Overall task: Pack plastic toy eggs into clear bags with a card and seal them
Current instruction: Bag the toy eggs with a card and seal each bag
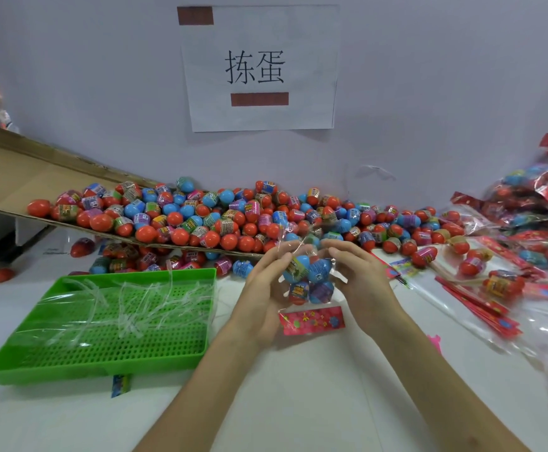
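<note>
Fingers (275, 261) of the left hand (261, 291) curl round the left side of a clear bag (311, 290), and the right hand (360, 288) curls round its right side, so both hold it up at the centre of the frame. The fingertips behind the film are hidden. Inside sit several eggs (320, 267) (four show, though more may lie behind), with a red card (311, 321) at the bag's lower end. The bag's crumpled top is hard to trace against the pile of eggs (233, 220) behind it.

That pile lies partly on a slanted cardboard sheet (37, 177); the eggs under its edge sit in shadow. Packed bags (527, 207) at the right are cut off by the frame edge, and the things at upper left are too blurred to name.

A green tray (200, 353) holding clear strips (129, 305) sits just beside the left wrist. Flat bags with red cards (478, 298) lie near the right forearm. Bare white table (298, 402) shows between the forearms.
</note>
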Action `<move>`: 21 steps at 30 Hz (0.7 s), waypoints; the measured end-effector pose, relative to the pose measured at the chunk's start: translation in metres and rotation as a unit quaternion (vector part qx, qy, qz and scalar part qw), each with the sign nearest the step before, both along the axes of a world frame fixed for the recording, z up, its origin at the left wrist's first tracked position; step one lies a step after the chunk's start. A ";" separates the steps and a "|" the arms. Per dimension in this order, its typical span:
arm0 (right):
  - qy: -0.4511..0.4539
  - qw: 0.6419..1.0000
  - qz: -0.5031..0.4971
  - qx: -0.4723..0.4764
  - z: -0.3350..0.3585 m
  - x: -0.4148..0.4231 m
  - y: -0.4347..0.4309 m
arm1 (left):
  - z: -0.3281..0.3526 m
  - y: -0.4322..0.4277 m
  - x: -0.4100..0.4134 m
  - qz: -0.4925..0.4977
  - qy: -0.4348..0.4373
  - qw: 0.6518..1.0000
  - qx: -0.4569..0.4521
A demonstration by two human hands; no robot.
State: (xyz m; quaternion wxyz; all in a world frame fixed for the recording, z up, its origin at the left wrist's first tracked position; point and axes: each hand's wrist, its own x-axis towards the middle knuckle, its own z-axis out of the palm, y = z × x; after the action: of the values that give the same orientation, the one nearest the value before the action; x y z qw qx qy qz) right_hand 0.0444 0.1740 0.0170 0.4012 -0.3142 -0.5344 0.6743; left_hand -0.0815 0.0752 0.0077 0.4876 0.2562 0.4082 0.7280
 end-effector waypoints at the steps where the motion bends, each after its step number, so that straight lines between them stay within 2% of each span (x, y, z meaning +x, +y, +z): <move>1: 0.003 1.000 0.008 -0.005 0.000 0.000 -0.001 | 0.000 0.000 -0.001 -0.004 -0.009 1.000 0.008; 10: -0.043 0.995 0.085 -0.004 0.004 -0.002 -0.005 | 0.001 0.000 -0.004 -0.041 -0.039 0.998 0.025; 16: 0.045 0.994 0.089 -0.033 0.010 0.002 -0.004 | 0.004 -0.001 0.000 -0.065 -0.140 0.986 0.063; 21: 0.096 0.989 0.107 -0.044 0.014 0.003 -0.006 | 0.008 -0.005 0.003 -0.119 -0.160 0.977 0.079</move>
State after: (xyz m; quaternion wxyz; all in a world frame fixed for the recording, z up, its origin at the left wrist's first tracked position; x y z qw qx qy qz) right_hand 0.0479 0.1679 0.0312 0.3617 -0.2069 -0.4936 0.7634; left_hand -0.0789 0.0703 0.0157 0.6077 0.2208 0.2330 0.7264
